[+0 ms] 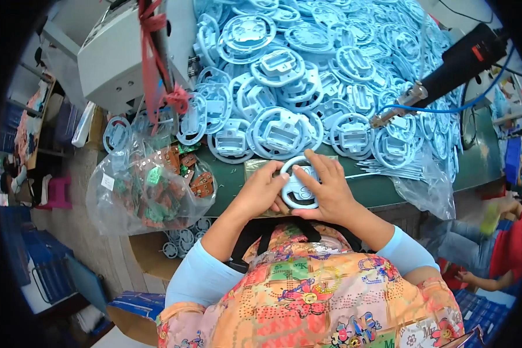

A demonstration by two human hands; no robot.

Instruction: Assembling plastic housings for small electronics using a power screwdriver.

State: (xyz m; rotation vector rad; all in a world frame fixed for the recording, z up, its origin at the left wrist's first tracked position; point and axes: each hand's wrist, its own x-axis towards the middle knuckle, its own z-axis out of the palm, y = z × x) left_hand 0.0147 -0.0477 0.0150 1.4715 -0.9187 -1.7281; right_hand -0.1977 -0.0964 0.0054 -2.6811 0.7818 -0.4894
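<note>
Close in front of me, at the table's near edge, is a light blue toy steering wheel part (298,194), a round rim with a shaped centre. My left hand (261,190) grips its left rim, thumb and fingers closed against it. Over its right side lies my right hand (333,194), the thumb low at the rim and the fingers curled across the top and centre. Both hands hold this one part; their fingers hide some of it. A brownish flat piece (255,167) lies under and behind the hands on the green table (232,180).
A large heap of similar blue wheel parts (281,133) fills the far table. A black tool with a metal tip (412,95) and blue cable hangs at right. Left are a clear bag of circuit boards (156,185) and a grey machine (119,64). Another person (510,243) sits at right.
</note>
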